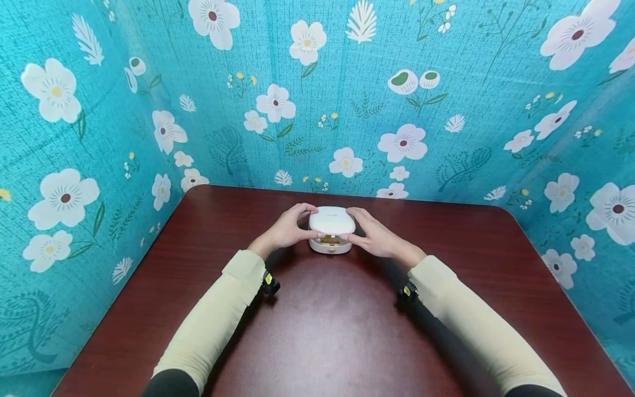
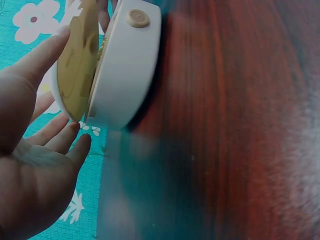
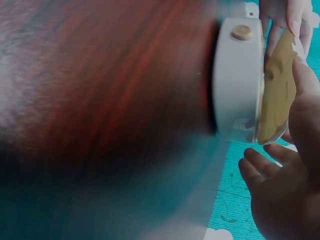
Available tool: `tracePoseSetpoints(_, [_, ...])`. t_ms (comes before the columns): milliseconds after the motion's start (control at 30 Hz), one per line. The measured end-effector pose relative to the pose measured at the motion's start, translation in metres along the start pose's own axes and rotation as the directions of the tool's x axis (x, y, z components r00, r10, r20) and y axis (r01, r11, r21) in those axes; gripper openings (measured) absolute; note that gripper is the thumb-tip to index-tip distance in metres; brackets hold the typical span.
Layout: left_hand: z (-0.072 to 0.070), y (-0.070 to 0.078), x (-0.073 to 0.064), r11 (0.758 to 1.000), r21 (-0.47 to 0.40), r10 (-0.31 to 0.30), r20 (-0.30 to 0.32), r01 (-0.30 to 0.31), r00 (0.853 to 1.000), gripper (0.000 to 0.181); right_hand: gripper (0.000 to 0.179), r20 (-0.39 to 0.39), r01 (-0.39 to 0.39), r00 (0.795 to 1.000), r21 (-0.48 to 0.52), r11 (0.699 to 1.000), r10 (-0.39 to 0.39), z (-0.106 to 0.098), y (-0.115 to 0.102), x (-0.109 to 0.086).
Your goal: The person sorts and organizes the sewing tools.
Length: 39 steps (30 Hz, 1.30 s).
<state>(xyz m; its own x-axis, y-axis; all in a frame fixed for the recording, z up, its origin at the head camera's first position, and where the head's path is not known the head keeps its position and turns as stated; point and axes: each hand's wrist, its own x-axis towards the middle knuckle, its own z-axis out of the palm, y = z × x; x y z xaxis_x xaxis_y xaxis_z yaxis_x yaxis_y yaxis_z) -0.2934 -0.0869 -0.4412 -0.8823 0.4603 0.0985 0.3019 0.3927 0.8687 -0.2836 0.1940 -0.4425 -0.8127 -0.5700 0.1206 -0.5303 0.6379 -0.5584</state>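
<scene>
A small white rounded case (image 1: 331,249) with a gold button (image 2: 138,18) on its front stands near the table's far edge. Its white lid (image 1: 332,219) is tilted up at the front, and the lid's gold inner face (image 3: 278,95) shows in both wrist views. At the lid's left side my left hand (image 1: 289,226) grips it, thumb at the front edge and fingers toward the back. My right hand (image 1: 373,234) holds the opposite side in the same way. Most of the case's inside is hidden beneath the lid.
The dark red-brown wooden table (image 1: 317,325) has a glossy surface with a bright reflection. A turquoise flowered cloth (image 1: 317,143) hangs behind it and along both sides. A small black device (image 1: 270,284) is strapped at the left wrist, another (image 1: 408,290) at the right.
</scene>
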Motion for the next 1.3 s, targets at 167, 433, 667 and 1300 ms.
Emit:
tracePoseSetpoints(167, [0.002,-0.005,-0.002,1.0,0.013,0.019,-0.017,-0.018,1.0,0.066,0.079,-0.002,0.011,1.0,-0.008,1.0,-0.011,0.004,0.001,-0.004])
tracePoseSetpoints(433, [0.005,-0.009,-0.003,0.999,0.039,0.019,-0.044,-0.017,0.999,0.066,0.081,0.02,0.005,1.0,-0.005,1.0,-0.005,0.001,0.001,0.0])
tracePoseSetpoints(667, [0.008,-0.008,-0.004,0.996,0.092,0.01,-0.037,-0.007,0.999,0.067,0.084,0.041,0.003,0.999,0.009,1.0,-0.003,0.0,0.0,0.002])
tracePoseSetpoints(1300, [0.013,-0.012,-0.007,0.998,0.059,0.0,-0.046,0.003,0.999,0.069,0.087,0.039,-0.028,0.999,-0.002,1.0,0.028,0.011,0.007,0.0])
